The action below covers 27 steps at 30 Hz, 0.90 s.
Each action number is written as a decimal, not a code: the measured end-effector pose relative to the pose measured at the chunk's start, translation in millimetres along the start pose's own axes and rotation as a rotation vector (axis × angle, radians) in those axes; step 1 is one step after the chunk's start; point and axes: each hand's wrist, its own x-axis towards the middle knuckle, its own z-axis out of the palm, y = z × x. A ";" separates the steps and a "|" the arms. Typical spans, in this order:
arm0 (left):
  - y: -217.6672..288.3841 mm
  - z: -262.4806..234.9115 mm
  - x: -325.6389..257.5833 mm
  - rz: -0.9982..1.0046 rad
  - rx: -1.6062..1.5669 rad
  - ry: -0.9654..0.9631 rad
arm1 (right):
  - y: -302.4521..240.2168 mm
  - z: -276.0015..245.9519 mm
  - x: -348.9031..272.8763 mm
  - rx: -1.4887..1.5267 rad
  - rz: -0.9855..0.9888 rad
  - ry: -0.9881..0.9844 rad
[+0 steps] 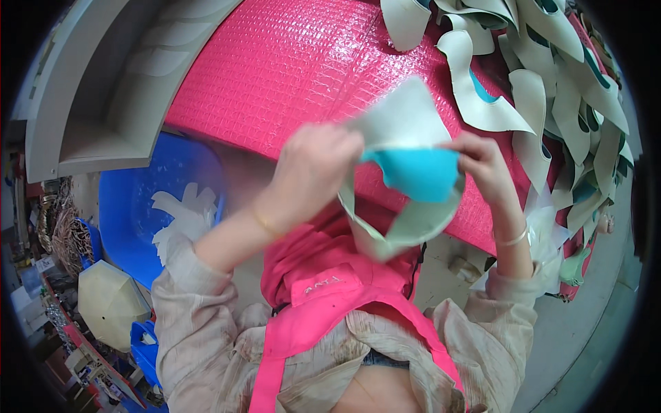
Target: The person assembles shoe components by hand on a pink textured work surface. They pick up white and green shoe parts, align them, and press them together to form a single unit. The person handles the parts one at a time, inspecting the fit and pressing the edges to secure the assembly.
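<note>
Between my two hands, above the near edge of the pink-covered table, hangs a pale grey-green shoe upper (406, 124) with a turquoise lining. Its lower part curves round in a loop over my pink apron. My left hand (313, 165) is closed on the left edge of the shoe upper; motion blurs it a little. With thumb and fingers, my right hand (485, 162) pinches the right edge by the turquoise patch. The nearest loose piece is another pale upper (475, 89) with turquoise inside, lying flat just beyond my right hand.
Several similar uppers (564, 89) are heaped at the table's right end. A pale open-fronted box (96, 131) stands at the left edge of the pink cover (275, 76). Below it, a blue bin (131, 199) holds white scraps (182, 213). A cream round-topped stool (110, 303) is at lower left.
</note>
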 end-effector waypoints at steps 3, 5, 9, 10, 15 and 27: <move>8.7 11.8 -30.5 -0.276 -0.459 0.041 | 13.9 9.8 -36.4 -0.023 0.118 -0.012; 14.6 22.5 -30.3 -0.268 -0.417 0.007 | 2.5 26.9 -34.8 -0.439 0.060 -0.030; 11.7 39.4 -14.3 -0.114 -0.154 0.013 | -11.3 55.0 -4.6 -0.841 -0.411 0.029; 6.0 42.5 -9.8 -0.138 -0.138 0.022 | -3.2 48.5 -0.7 -0.547 -0.217 0.074; -17.3 54.8 10.4 -0.479 -0.466 0.288 | 25.5 28.0 23.9 -0.150 0.300 0.110; 14.1 34.5 -51.9 -0.003 -0.987 -0.245 | 18.6 10.9 78.4 0.210 0.170 0.043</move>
